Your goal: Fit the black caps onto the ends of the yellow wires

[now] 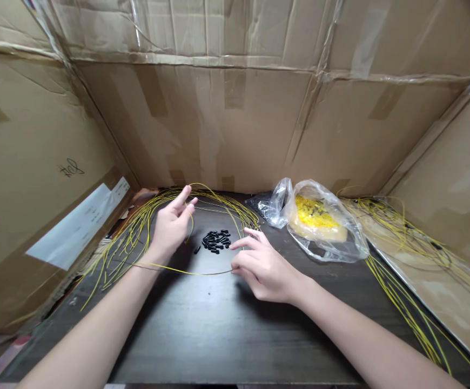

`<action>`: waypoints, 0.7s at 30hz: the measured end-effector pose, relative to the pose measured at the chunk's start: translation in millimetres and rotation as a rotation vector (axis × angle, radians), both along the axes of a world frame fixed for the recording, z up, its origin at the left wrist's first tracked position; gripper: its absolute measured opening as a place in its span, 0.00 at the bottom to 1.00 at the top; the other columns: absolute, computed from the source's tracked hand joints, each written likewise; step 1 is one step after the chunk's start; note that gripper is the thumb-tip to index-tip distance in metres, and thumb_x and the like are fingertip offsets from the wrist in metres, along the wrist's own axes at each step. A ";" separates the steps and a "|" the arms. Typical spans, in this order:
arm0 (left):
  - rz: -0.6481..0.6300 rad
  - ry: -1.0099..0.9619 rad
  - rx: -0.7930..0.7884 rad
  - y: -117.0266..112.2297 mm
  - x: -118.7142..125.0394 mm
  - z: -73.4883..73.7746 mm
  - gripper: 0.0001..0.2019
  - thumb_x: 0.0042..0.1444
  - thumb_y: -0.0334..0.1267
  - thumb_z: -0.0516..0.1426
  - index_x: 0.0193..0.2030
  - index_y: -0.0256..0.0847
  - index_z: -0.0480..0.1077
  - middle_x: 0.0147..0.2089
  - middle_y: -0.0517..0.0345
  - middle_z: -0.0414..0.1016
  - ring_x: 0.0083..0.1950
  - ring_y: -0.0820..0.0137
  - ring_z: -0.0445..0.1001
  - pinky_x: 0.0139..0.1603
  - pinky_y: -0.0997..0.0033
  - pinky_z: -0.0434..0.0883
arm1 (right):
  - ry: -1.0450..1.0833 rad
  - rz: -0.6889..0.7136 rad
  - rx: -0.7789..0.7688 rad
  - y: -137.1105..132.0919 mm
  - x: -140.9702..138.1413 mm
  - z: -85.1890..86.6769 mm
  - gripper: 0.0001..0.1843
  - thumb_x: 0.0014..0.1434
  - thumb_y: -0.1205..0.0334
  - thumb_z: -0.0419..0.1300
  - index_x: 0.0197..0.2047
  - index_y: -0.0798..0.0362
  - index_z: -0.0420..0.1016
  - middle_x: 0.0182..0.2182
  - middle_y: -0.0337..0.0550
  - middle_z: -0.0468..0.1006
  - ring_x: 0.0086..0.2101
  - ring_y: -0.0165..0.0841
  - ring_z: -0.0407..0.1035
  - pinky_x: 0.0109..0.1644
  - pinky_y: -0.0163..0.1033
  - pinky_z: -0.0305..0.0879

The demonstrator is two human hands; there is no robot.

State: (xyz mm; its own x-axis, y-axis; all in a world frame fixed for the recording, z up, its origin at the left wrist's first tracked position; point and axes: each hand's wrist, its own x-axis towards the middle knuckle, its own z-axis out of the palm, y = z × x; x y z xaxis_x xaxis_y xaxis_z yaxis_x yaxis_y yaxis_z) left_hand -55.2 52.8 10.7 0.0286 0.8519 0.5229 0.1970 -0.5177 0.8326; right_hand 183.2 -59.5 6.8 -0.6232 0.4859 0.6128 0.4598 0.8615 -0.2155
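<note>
A loop of thin yellow wires (138, 237) lies across the far left of the dark wood tabletop (227, 335), curving round behind a small heap of black sleeves or caps (214, 241). My left hand (173, 224) hangs over the wires with its fingers apart, and it grips nothing I can make out. One yellow wire (186, 272) stretches from below my left wrist to my right hand (261, 265). Its end sits between the right thumb and fingers, just to the right of the black heap.
A clear plastic bag (324, 227) holding yellow material stands at the back right. More yellow wires (405, 254) lie on a cardboard sheet along the right side. Taped cardboard walls (235, 124) enclose the back and both sides of the table.
</note>
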 end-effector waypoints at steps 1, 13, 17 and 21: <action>0.015 -0.082 -0.037 6.6 -6.4 -0.6 0.28 0.58 0.38 0.59 0.67 0.45 0.64 0.70 0.48 0.61 0.61 0.54 0.72 0.59 0.53 0.72 | -0.002 -0.012 0.001 1.6 0.6 -2.1 0.07 0.64 0.71 0.54 0.38 0.51 0.70 0.32 0.40 0.79 0.48 0.37 0.68 0.62 0.55 0.50; 0.140 -0.051 -0.508 25.7 -59.1 14.2 0.23 0.39 0.33 0.50 0.39 0.39 0.80 0.47 0.46 0.82 0.51 0.50 0.79 0.60 0.42 0.68 | -0.061 -0.165 0.055 14.6 10.9 -12.8 0.11 0.63 0.71 0.54 0.41 0.52 0.78 0.32 0.45 0.74 0.35 0.35 0.64 0.41 0.42 0.56; 0.223 0.203 -0.340 33.0 -64.2 5.8 0.15 0.37 0.37 0.51 0.27 0.43 0.79 0.43 0.49 0.83 0.53 0.47 0.76 0.61 0.47 0.67 | 0.055 -0.069 -0.050 17.7 13.8 -16.4 0.10 0.64 0.70 0.54 0.42 0.56 0.77 0.30 0.45 0.75 0.32 0.33 0.65 0.39 0.40 0.62; 0.300 0.347 -0.148 35.0 -69.7 6.3 0.12 0.41 0.38 0.52 0.24 0.46 0.79 0.44 0.56 0.83 0.54 0.50 0.75 0.60 0.51 0.67 | 0.179 -0.080 -0.151 18.7 13.7 -18.9 0.09 0.62 0.69 0.56 0.41 0.56 0.78 0.32 0.47 0.79 0.34 0.34 0.70 0.41 0.40 0.67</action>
